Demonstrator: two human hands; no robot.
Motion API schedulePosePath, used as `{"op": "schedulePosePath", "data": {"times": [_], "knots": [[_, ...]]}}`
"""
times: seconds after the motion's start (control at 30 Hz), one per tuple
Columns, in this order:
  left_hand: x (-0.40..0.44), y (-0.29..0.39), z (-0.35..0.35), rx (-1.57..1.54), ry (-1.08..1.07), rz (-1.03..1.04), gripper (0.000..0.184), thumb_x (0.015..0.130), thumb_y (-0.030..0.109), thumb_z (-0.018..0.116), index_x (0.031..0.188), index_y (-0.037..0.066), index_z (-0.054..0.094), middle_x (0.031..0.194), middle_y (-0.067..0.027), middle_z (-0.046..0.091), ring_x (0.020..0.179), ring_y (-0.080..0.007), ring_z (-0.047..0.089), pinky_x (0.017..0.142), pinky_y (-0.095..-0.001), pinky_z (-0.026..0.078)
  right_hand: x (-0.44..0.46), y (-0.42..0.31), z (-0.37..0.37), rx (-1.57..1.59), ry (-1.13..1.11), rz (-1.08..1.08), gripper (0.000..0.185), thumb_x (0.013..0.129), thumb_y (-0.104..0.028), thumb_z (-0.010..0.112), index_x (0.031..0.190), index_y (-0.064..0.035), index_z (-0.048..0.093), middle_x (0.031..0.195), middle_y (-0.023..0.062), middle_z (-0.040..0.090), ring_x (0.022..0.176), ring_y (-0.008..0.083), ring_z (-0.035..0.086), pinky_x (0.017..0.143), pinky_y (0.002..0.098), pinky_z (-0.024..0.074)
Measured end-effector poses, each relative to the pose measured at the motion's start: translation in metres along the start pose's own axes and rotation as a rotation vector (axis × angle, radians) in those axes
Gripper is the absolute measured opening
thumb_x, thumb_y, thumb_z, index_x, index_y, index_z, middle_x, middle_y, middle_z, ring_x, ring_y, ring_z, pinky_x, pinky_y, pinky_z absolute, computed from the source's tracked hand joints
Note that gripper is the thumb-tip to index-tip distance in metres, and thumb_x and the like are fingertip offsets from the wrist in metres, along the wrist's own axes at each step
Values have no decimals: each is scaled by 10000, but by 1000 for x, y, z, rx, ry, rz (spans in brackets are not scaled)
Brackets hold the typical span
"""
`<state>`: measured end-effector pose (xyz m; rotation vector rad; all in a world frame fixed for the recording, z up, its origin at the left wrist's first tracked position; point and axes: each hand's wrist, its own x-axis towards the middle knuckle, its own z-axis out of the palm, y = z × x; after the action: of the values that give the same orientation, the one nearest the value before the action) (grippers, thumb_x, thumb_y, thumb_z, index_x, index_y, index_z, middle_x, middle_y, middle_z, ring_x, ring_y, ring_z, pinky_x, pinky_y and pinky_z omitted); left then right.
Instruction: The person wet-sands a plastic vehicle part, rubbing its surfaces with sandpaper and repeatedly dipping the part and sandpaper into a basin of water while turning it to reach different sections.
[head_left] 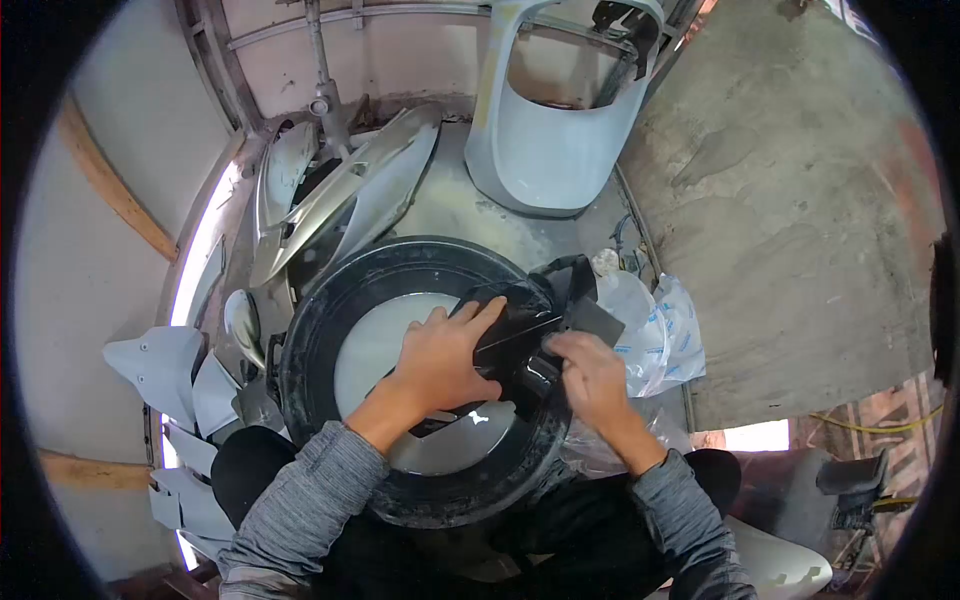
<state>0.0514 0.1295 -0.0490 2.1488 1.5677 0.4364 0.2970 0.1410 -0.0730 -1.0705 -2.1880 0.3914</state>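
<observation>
A glossy black plastic panel (515,345) is tilted over a round black tub (300,375) holding cloudy whitish water (370,350). My left hand (445,360) grips the panel, its fingers over the upper edge and the thumb lower on its face. Against the panel's right part, my right hand (590,375) is closed with fingertips pressed down; whatever lies under them is hidden. A flat dark grey piece (600,322) shows just above the right hand, and I cannot tell whether it belongs to the panel.
Silver and grey body panels (375,180) lean behind the tub, and a large white shell (545,155) stands at the back. Clear plastic bags (665,335) lie on the right beside a broad grey board (780,230). More grey pieces (165,370) rest at left.
</observation>
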Motion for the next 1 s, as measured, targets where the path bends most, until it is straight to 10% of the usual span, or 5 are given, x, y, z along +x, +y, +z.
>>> {"op": "schedulePosePath", "data": {"times": [1.0], "knots": [[5,10,-9,36,-30,-32,1053,596,332,849,1527,164,386,1430,-160,541,1093,-433,601,913,-535,501,-2,-9,4,-65,-8,-26,275,792,-10,533,1008,35,698,1043,184,699,997,352,671,937,429,530]]}}
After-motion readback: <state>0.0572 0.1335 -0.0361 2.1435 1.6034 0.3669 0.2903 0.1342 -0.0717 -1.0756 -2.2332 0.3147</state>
